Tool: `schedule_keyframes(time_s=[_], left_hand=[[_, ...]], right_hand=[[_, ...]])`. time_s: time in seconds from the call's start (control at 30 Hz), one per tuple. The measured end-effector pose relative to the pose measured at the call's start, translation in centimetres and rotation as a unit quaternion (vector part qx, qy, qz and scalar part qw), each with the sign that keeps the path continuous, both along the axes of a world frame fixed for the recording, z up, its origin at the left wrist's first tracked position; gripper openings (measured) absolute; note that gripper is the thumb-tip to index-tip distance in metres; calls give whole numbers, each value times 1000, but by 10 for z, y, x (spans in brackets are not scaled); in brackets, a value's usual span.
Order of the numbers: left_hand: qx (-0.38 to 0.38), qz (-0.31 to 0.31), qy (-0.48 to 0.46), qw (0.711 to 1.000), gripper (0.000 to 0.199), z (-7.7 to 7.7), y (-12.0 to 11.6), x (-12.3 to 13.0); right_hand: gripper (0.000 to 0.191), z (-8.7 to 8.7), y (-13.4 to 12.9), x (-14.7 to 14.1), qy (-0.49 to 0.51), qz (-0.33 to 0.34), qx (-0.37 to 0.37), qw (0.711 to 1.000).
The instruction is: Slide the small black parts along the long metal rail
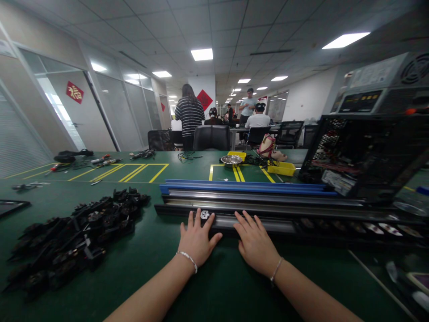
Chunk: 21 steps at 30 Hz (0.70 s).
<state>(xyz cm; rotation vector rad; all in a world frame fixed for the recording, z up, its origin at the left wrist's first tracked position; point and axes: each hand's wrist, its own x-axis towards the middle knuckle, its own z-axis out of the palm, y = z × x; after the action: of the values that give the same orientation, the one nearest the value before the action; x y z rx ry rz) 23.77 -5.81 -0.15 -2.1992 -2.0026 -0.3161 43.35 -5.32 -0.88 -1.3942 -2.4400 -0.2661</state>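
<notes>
My left hand (197,241) lies with its fingers spread at the near edge of a long black metal rail (254,223). Between its fingertips a small white-and-black part (204,215) shows on the rail; what it is I cannot tell. My right hand (255,243) rests farther along the same rail, fingers stretched out and apart, holding nothing. Behind this rail lie more long dark rails (261,197) and a blue rail (241,185), side by side. Toward the right end, several small shiny pieces (372,228) sit in a row in a dark channel.
A heap of black plastic parts (77,232) covers the table's left. An open computer case (362,147) carries a power supply (385,74) at right. Farther back are a metal bowl (231,160), a yellow tray (281,168) and tools (103,161). People (189,112) are beyond the table.
</notes>
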Motion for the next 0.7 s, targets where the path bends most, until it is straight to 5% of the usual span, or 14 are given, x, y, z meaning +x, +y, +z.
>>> schedule_keyframes(time_s=[0.27, 0.7], left_hand=[[-18, 21, 10, 1000, 59, 2, 2, 0], [1, -47, 3, 999, 54, 4, 4, -2]], right_hand=[[42, -1, 1, 1, -2, 3, 4, 1000], [40, 0, 1, 4, 3, 10, 2, 1000]])
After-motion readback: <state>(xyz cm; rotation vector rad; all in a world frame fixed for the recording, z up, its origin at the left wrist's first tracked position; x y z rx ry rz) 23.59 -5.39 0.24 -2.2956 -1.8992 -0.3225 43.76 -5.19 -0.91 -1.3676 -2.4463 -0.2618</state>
